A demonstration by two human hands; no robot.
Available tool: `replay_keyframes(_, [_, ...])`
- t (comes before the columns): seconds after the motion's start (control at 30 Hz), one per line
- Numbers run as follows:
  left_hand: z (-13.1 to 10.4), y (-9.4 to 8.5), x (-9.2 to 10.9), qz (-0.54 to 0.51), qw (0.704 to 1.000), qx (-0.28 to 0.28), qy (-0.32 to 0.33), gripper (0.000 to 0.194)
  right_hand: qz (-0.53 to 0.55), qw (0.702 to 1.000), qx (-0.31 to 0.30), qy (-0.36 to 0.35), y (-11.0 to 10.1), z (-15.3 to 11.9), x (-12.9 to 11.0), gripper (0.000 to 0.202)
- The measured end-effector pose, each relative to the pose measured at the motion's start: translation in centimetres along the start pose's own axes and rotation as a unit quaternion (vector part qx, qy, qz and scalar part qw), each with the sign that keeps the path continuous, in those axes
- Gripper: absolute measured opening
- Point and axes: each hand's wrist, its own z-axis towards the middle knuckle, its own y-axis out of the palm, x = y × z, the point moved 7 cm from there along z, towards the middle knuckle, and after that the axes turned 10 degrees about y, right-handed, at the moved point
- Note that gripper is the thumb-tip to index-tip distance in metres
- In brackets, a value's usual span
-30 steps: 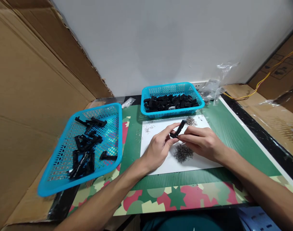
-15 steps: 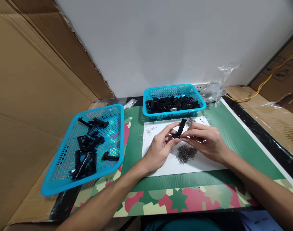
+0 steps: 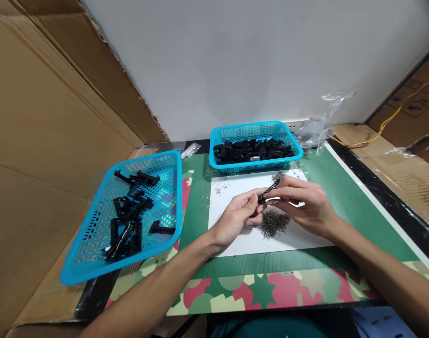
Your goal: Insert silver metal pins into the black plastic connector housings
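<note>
From my remote seat, I look down on a white sheet (image 3: 228, 239) lying on a green mat (image 3: 348, 206). Above the middle of the sheet, my left hand (image 3: 235, 212) holds a slim black part (image 3: 272, 186) by its lower end, thumb closed against curled fingers; the part slants up and to the right. My right hand (image 3: 308, 202), over the sheet's right half, has its fingers drawn narrow at the part; I cannot tell whether they grip it or something small. Below the hands, on the sheet, lies a pile of tiny metal pieces (image 3: 273, 224); a smaller pile (image 3: 278, 176) sits near the sheet's far edge. Just beyond that edge stands a blue basket (image 3: 256, 166) filled with black pieces (image 3: 242, 151). Left of the sheet, well apart, a larger blue basket (image 3: 180, 197) holds loose black parts (image 3: 133, 205).
</note>
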Motion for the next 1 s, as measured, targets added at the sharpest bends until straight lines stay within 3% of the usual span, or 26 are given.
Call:
replay_keyframes(0.23, [-0.1, 0.0, -0.1, 0.029, 1.0, -0.003, -0.007, 0.051, -0.054, 0.998, 0.034, -0.014, -0.7, -0.1, 0.1, 0.019])
replay_keyframes(0.37, [-0.1, -0.9, 0.2, 0.141, 0.989, 0.024, 0.023, 0.06, -0.079, 0.996, 0.037, -0.023, -0.8, -0.2, 0.3, 0.019])
replay_keyframes(0.53, [0.0, -1.7, 1.3, 0.276, 0.957, 0.051, 0.074, 0.053, -0.136, 0.989, 0.046, -0.027, -0.9, -0.3, 0.4, 0.02])
replay_keyframes(0.77, [-0.1, -0.8, 2.1, 0.37, 0.922, 0.021, 0.113, 0.045, -0.191, 0.98, 0.043, -0.042, -0.6, -0.5, 0.1, 0.022])
replay_keyframes(1.0, [-0.1, -0.1, 2.1, 0.398, 0.909, -0.028, 0.124, 0.041, -0.212, 0.973, 0.048, -0.072, -0.7, -0.5, -0.5, 0.024])
